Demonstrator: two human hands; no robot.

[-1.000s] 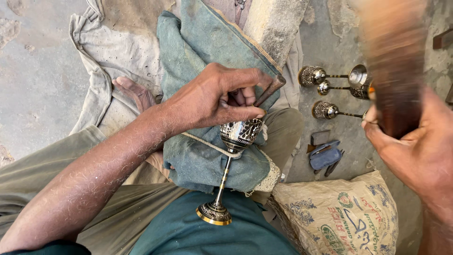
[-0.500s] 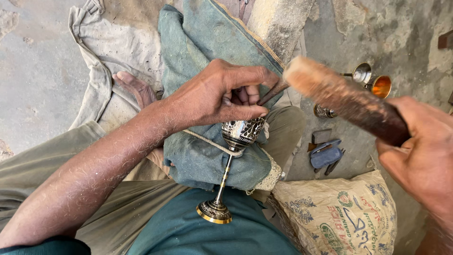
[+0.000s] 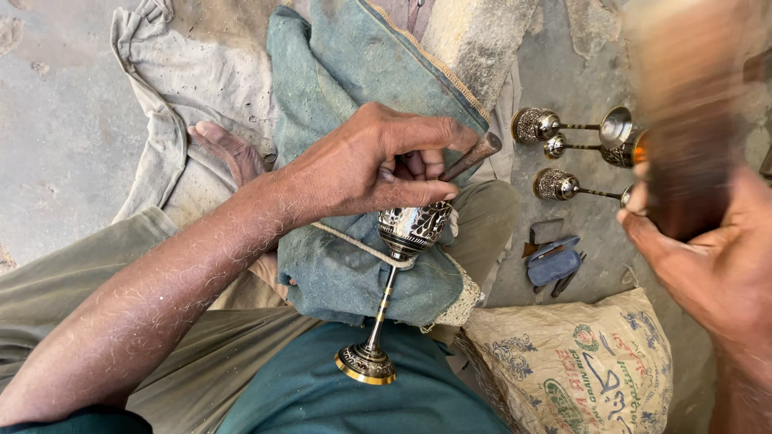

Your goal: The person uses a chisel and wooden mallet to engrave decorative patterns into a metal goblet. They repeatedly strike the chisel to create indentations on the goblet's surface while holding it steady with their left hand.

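On the blue-green cloth (image 3: 338, 265) over the lap, left hand (image 3: 378, 165) pinches a slim metal chisel (image 3: 473, 155) against an engraved brass goblet (image 3: 402, 265) lying tilted. Right hand (image 3: 716, 273) grips a blurred brown wooden mallet (image 3: 683, 120), raised. More goblets (image 3: 563, 128) lie beyond.

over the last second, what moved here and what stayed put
The right hand swung the wooden mallet: raised and blurred a second ago, down toward the chisel half a second ago, now raised and blurred again at the upper right. The left hand kept the chisel on the goblet, which stayed on the blue cloth. The goblets on the ground did not move.
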